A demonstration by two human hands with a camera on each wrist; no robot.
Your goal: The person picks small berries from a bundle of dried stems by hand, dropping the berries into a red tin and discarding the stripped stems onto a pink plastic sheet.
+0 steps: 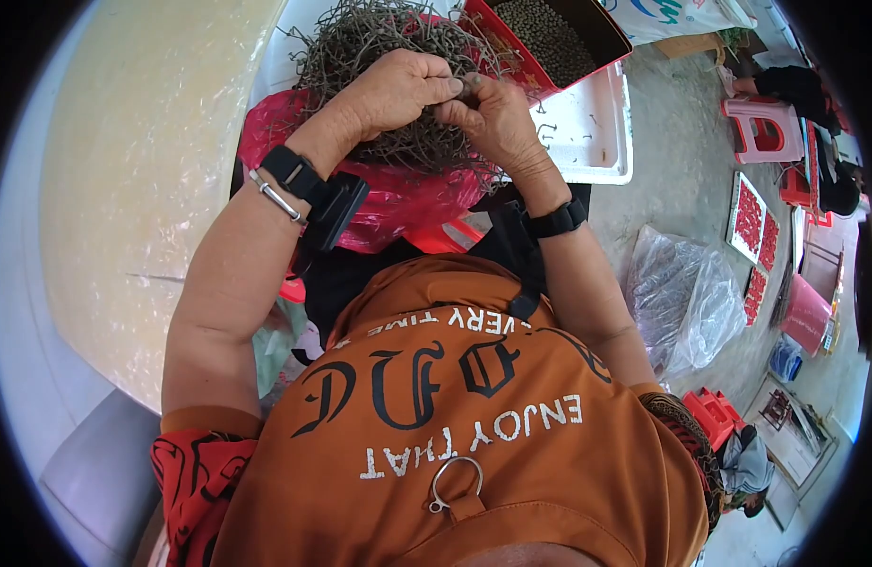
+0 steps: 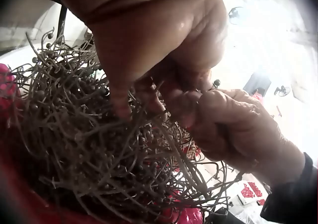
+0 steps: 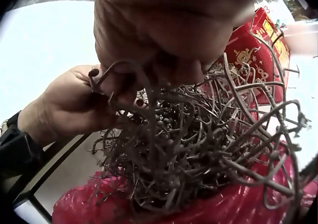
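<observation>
A tangled pile of dry brown stems lies on a red plastic bag in front of me. Both hands meet above its right side. My left hand has its fingers curled and pinches a stem at the fingertips. My right hand pinches the same stem from the other side. In the left wrist view the left hand hangs over the stems, touching the right hand. From the right wrist the right hand covers the pile, and the left hand holds a hooked stem.
A red tin of dark peppercorns stands behind the pile on a white tray. To the right lie a clear plastic bag, a pink stool and trays of red items. A pale wall fills the left.
</observation>
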